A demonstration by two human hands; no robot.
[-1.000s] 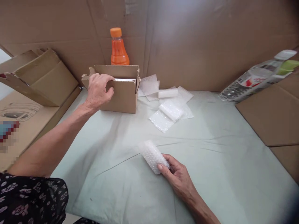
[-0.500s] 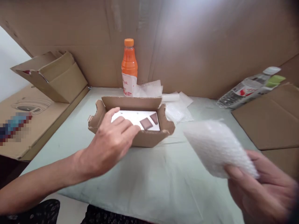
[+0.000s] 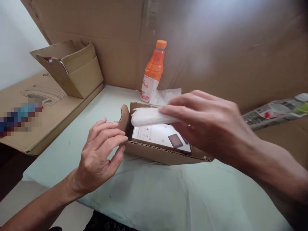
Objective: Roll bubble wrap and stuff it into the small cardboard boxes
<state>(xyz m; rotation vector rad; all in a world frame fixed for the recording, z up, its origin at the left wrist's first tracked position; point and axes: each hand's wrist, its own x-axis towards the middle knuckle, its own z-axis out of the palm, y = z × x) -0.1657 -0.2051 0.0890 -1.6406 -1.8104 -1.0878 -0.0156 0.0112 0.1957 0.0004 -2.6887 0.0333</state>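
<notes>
A small open cardboard box stands on the pale green cloth in front of me. Inside it lies a flat white printed box with dark square pictures on its top. My right hand grips a folded piece of bubble wrap between thumb and fingers, holding it over the white box at the far side of the opening. The right hand hides the box's right end. At the left end, my left hand is open, its fingertips at the box's front left corner; nothing shows in its grasp.
An orange bottle stands behind the box, with a clear plastic wrapper beside it. To the left, another open carton sits on a large flat cardboard box. A clear bottle leans at the right.
My right hand has brought the bubble wrap leftward over the open box. My left hand has moved off the white box to the carton's left end. The camera view has shifted and tilted.
</notes>
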